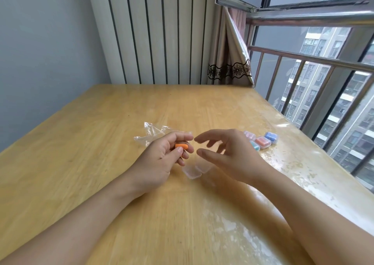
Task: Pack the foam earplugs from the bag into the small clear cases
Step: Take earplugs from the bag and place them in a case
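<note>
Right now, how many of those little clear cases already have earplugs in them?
4, clustered on the table right of the right hand: a pink case, an orange case, a blue case and a teal case, partly hidden by fingers. More may be hidden.

The near half of the worktop is taken up only by the two forearms, with bare wood to the left and between them. At mid-table the left hand and right hand leave a narrow gap, and an open clear case lies just below that gap. Behind the left hand a crumpled plastic bag blocks the way. To the right, a cluster of filled cases sits near the window-side edge. The far worktop is bare up to the radiator.
</note>
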`<state>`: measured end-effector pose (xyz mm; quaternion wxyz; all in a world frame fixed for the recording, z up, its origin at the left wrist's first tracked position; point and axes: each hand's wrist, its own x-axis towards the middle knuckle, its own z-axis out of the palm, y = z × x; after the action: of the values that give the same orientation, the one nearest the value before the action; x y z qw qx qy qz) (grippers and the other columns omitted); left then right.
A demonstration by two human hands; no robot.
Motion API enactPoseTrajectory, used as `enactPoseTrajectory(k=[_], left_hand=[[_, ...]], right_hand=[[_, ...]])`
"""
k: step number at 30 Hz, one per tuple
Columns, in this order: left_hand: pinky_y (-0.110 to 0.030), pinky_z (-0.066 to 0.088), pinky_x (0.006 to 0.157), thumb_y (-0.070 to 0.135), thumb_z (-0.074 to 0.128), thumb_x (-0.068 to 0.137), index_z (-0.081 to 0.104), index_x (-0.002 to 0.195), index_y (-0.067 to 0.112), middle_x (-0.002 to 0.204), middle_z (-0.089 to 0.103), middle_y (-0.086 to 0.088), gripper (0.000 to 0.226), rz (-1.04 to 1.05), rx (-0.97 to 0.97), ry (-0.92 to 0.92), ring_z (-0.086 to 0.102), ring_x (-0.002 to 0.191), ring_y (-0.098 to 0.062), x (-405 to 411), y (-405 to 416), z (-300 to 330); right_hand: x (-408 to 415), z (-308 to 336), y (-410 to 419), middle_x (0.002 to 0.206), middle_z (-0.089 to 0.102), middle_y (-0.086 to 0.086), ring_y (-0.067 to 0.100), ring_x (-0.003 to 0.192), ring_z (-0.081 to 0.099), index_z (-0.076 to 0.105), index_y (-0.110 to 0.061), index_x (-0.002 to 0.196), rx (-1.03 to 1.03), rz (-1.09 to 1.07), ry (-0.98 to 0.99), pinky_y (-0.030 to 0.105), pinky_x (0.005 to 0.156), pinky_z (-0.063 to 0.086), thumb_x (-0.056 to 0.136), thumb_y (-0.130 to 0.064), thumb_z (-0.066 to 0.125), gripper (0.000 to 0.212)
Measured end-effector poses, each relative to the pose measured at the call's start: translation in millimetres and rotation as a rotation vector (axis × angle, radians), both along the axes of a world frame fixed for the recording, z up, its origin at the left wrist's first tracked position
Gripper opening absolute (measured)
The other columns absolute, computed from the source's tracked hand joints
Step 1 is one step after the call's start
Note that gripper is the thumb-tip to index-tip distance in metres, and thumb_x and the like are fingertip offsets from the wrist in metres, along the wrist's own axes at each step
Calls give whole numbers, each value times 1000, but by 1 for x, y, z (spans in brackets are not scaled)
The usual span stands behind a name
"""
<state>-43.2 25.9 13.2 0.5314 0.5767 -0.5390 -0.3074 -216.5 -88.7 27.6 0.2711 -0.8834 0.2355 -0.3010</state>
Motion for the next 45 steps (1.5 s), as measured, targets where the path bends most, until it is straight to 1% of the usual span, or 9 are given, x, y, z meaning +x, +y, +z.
enactPoseTrajectory(k=[5, 12, 19, 24, 27, 33, 39, 41, 45], left_hand=[[-25, 54, 77, 1, 52, 100, 56, 134, 14, 107, 75, -12, 36, -34, 0, 38, 68, 99, -30, -1, -1, -1], [-26, 57, 81, 1, 58, 96, 55, 134, 16, 114, 75, -7, 41, -33, -5, 59, 74, 96, -21, 3, -1, 4], [-6, 43, 70, 4, 55, 97, 59, 134, 26, 87, 68, 8, 43, 373, -22, -533, 64, 71, -5, 22, -3, -1], [-23, 45, 88, 5, 47, 99, 59, 132, 26, 115, 70, 2, 40, 281, 113, -679, 64, 104, -14, 22, -3, -6], [-34, 53, 84, 7, 45, 99, 62, 118, 28, 94, 70, 7, 33, 300, 121, -723, 66, 94, -16, 23, -1, -1], [-11, 40, 60, 10, 48, 101, 68, 108, 25, 82, 69, 9, 25, 262, -91, -520, 57, 66, -3, 3, 5, 6], [-19, 45, 76, 13, 38, 86, 65, 117, 29, 88, 58, 15, 44, 31, -56, -110, 47, 74, -7, -9, 4, 4], [-21, 46, 81, 13, 37, 89, 60, 124, 30, 93, 59, 18, 46, 19, -56, -137, 50, 79, -8, -11, 4, 4], [-22, 51, 90, 3, 40, 104, 53, 133, 26, 109, 63, 10, 39, -6, -63, -259, 65, 95, -5, -19, 8, 5]], right_hand=[[7, -4, 12, 94, 68, -8, 5, 85, 63, 77, -23, 114, -171, 138, -45, 14, 72, 47, 88, -20, 78, 26], [13, -5, 14, 85, 67, -4, 8, 73, 61, 77, -16, 106, -207, 134, -65, 17, 69, 49, 90, -5, 71, 20], [15, -3, 20, 78, 59, -4, 6, 69, 53, 76, -21, 115, -62, 75, 69, 12, 65, 38, 88, -6, 60, 34], [11, -2, 21, 86, 64, -4, 4, 67, 51, 75, -25, 110, -79, 133, 229, 12, 62, 34, 92, -23, 62, 22], [5, 2, 19, 90, 63, -9, 0, 69, 52, 73, -30, 112, -120, 166, 313, 12, 64, 36, 95, -27, 64, 20], [-4, 11, 17, 90, 66, -8, 6, 75, 61, 75, -28, 113, -152, 202, 297, 14, 67, 44, 95, -17, 66, 23], [-5, 11, 18, 70, 69, -12, 4, 61, 63, 79, -14, 98, -29, 82, 221, 20, 60, 48, 83, -20, 79, 16], [-3, 9, 18, 75, 75, -4, 9, 67, 69, 79, -12, 95, 37, 55, 219, 28, 64, 55, 80, -24, 84, 20], [-2, 5, 16, 60, 64, -10, -1, 51, 56, 80, -15, 92, 89, 39, 275, 14, 50, 40, 76, -31, 87, 24]])
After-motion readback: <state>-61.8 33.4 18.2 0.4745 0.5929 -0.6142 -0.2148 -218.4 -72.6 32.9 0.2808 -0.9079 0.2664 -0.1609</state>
